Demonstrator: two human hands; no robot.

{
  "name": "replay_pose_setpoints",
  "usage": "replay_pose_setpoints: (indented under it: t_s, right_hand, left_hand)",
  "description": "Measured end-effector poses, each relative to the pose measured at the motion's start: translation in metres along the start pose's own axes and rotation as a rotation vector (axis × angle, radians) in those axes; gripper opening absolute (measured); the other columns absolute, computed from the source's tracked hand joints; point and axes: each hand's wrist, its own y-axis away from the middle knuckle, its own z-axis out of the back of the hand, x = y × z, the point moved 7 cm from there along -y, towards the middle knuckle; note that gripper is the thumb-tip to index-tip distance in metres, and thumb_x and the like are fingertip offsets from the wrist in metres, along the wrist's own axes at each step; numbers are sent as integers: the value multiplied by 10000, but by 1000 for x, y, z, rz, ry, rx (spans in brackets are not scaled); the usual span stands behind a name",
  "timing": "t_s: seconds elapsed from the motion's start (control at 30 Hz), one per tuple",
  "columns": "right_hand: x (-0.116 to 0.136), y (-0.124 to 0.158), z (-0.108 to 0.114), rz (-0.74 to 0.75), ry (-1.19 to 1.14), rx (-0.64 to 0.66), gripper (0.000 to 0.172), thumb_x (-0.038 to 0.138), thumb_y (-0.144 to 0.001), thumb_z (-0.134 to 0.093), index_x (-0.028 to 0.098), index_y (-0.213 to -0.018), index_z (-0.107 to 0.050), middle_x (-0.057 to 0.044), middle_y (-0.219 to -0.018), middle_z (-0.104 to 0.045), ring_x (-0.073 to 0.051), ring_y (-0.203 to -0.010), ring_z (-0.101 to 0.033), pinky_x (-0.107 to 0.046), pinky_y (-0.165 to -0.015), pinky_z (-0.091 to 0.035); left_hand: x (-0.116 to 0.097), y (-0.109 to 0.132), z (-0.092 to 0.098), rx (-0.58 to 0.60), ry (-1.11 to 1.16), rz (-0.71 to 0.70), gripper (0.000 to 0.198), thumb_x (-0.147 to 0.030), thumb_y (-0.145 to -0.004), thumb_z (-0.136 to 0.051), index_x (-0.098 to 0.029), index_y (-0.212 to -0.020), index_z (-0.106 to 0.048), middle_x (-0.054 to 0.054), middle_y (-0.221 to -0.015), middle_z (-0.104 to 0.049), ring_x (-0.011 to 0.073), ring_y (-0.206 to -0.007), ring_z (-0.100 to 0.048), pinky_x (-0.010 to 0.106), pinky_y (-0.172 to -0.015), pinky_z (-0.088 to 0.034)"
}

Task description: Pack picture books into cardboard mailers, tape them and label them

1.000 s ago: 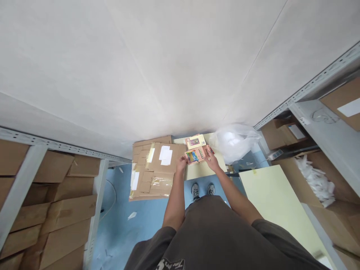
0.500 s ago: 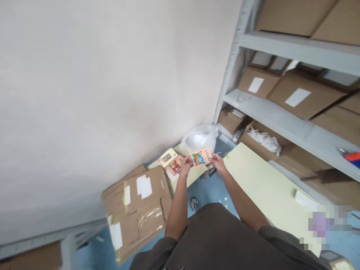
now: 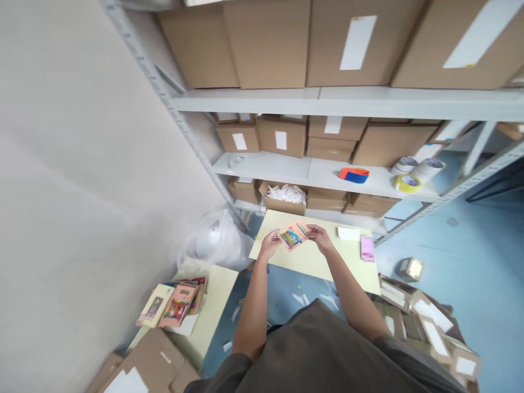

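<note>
A thin pink booklet (image 3: 293, 234) with a colourful picture on its cover is held up between my two hands, above the pale yellow table (image 3: 327, 263). My left hand (image 3: 270, 243) pinches its left edge. At its upper right edge, my right hand (image 3: 319, 237) grips it with fingers closed. On the low table to the left lie a pile of similar booklets, a pink one (image 3: 179, 305) and a cream one (image 3: 154, 307) on top.
Shelves (image 3: 270, 168) with cardboard boxes stand ahead, holding tape rolls (image 3: 407, 183) and an orange-blue band (image 3: 354, 175). A white box (image 3: 348, 233) sits on the table. A plastic bag (image 3: 216, 243) is by the wall. Cardboard (image 3: 158, 355) lies lower left; boxes (image 3: 426, 322) are piled right.
My view and body have turned right, from the booklet pile toward the shelves and the longer table. The pink booklet has come along, still in both hands, now tilted.
</note>
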Motion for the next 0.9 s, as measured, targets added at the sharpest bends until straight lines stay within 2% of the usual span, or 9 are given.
replay_pose_setpoints:
  t_s: [0.13,0.2,0.27,0.33,0.47,0.67,0.8,0.83,0.9]
  right_hand:
    - [34,-4,58,67,38,-33,386,474,-682,-810,199,-952,-791,-82,-972,-814,-283,-922,-721,-464,-873,-578]
    - [46,-8,71,88,56,-52,387,492,-701,-827,197,-948,-791,-77,-962,-810,-277,-926,-715,-447,-875,-575]
    - [52,-13,75,96,24,-86,412,492,-708,-852,206,-996,-781,-59,-937,-803,-263,-915,-718,-434,-882,-577]
    - [51,-18,70,98,-36,-98,477,487,-706,-874,218,-1083,-759,-44,-919,-797,-258,-910,-729,-435,-892,-581]
    - [35,-26,40,80,-144,-72,573,434,-637,-921,225,-1136,-730,-40,-918,-801,-253,-852,-738,-420,-840,-587]
    - [22,-42,6,84,-163,-99,409,384,-651,-897,219,-996,-753,-11,-801,-771,-182,-663,-665,-329,-679,-542]
    - [31,-47,-2,160,-111,-221,397,401,-703,-853,233,-1054,-773,-49,-952,-816,-245,-818,-738,-388,-772,-597]
    - [34,-47,-7,197,-80,-246,392,421,-728,-839,233,-1067,-783,-67,-1015,-823,-274,-898,-754,-415,-815,-611]
    - [40,-45,-18,287,8,-277,397,466,-775,-815,239,-1101,-805,-94,-1129,-819,-327,-1077,-750,-463,-902,-621]
  left_hand:
    - [-15,-16,-73,216,-35,-66,423,-453,-674,-897,-171,-950,-746,91,-976,-784,240,-939,-734,391,-924,-570]
    - [-16,-19,-97,287,-7,-50,449,-483,-671,-901,-169,-943,-734,94,-953,-782,239,-916,-731,382,-880,-577]
    - [-16,-23,-110,318,21,-12,513,-509,-679,-895,-170,-1027,-732,105,-983,-785,238,-908,-732,368,-829,-583]
    - [-15,-30,-110,271,24,24,566,-534,-698,-874,-182,-1112,-716,114,-1035,-785,234,-916,-732,350,-792,-583]
    - [-18,-55,-90,150,40,54,588,-556,-723,-853,-211,-1169,-685,113,-1113,-776,210,-928,-730,323,-780,-585]
    - [-29,-89,-70,163,131,6,580,-515,-737,-877,-198,-1192,-709,109,-1078,-770,211,-903,-732,342,-790,-598]
    - [-56,-102,-62,49,-49,-167,484,-418,-780,-869,-207,-1199,-748,138,-1200,-747,254,-1024,-727,396,-889,-611]
    - [-65,-103,-66,61,-90,-217,456,-402,-798,-857,-211,-1200,-757,143,-1233,-740,265,-1057,-722,399,-899,-614]
    - [-82,-101,-83,195,-111,-301,434,-394,-845,-819,-215,-1237,-763,145,-1288,-732,283,-1116,-717,396,-900,-622]
